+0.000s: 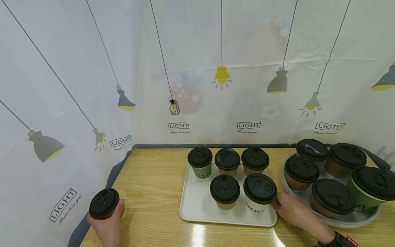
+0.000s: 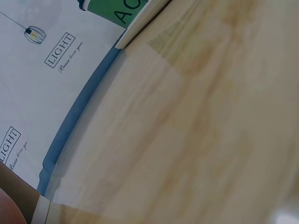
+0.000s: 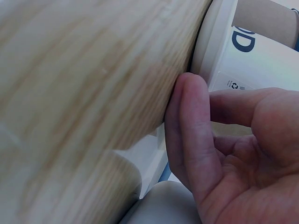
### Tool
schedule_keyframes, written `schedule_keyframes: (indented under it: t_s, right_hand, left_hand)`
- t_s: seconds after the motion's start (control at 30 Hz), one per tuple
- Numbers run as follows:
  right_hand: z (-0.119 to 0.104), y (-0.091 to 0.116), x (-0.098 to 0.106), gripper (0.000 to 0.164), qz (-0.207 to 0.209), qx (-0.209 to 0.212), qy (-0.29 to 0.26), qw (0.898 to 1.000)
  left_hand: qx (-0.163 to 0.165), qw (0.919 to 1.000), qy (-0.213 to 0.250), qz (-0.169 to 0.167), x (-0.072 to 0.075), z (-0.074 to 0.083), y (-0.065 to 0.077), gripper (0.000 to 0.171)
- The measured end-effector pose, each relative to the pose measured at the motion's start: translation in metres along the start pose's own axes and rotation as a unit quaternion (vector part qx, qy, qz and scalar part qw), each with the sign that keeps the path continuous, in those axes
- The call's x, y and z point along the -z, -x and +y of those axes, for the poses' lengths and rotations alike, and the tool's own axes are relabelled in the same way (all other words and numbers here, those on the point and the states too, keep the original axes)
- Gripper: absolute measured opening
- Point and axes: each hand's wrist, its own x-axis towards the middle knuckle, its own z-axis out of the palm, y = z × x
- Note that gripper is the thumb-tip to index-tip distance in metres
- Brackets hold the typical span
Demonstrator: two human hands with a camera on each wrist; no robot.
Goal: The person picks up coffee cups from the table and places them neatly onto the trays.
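At the left, my left hand [image 1: 108, 224] grips a brown paper cup with a black lid [image 1: 104, 203], fingers and thumb round its side. Only a bit of a finger [image 2: 10, 210] and the cup's edge show in the left wrist view. My right hand [image 1: 291, 209] pinches the right rim of a white rectangular tray [image 1: 197, 214], beside a white cup with a black lid [image 1: 260, 192]. In the right wrist view its fingers [image 3: 194, 126] lie along the outside of the rim. Also on the tray are a green cup [image 1: 202, 171] and several brown cups [image 1: 226, 204], all black-lidded.
A round grey tray [image 1: 355, 222] with several lidded cups, among them a large green one [image 1: 361, 192], stands right of the white tray. Behind the wooden table [image 1: 151, 192] hangs a white cloth [image 1: 213, 103] printed with lamps. Its blue border [image 1: 116, 171] follows the table's left edge.
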Motion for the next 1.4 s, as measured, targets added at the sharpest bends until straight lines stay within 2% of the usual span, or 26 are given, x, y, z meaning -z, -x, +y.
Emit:
schedule_keyframes:
  t_s: [0.27,0.43,0.67,1.1,1.23,1.4]
  right_hand:
    - [0.000,-0.001,0.000,0.034,0.000,0.000,0.003,1.000]
    - [0.000,-0.001,0.001,0.034,-0.001,0.000,0.001,1.000]
    - [0.000,-0.001,0.000,0.035,-0.001,0.004,0.001,1.000]
    - [0.001,-0.002,0.001,0.035,-0.002,0.006,0.002,1.000]
    - [0.001,-0.002,0.000,0.035,0.000,0.008,0.005,1.000]
    - [0.002,-0.002,-0.001,0.036,0.002,0.010,0.005,1.000]
  left_hand:
    - [-0.004,0.9999,-0.010,-0.002,0.000,0.002,-0.001,0.103]
    - [-0.001,0.9998,0.007,-0.018,-0.007,0.013,0.003,0.103]
    - [-0.026,0.9971,0.038,-0.060,-0.019,0.030,0.017,0.098]
    - [-0.069,0.9843,0.080,-0.141,-0.038,0.053,0.046,0.084]
    - [-0.085,0.9798,0.072,-0.166,-0.044,0.055,0.052,0.082]
    - [-0.083,0.9742,0.037,-0.207,-0.053,0.056,0.060,0.085]
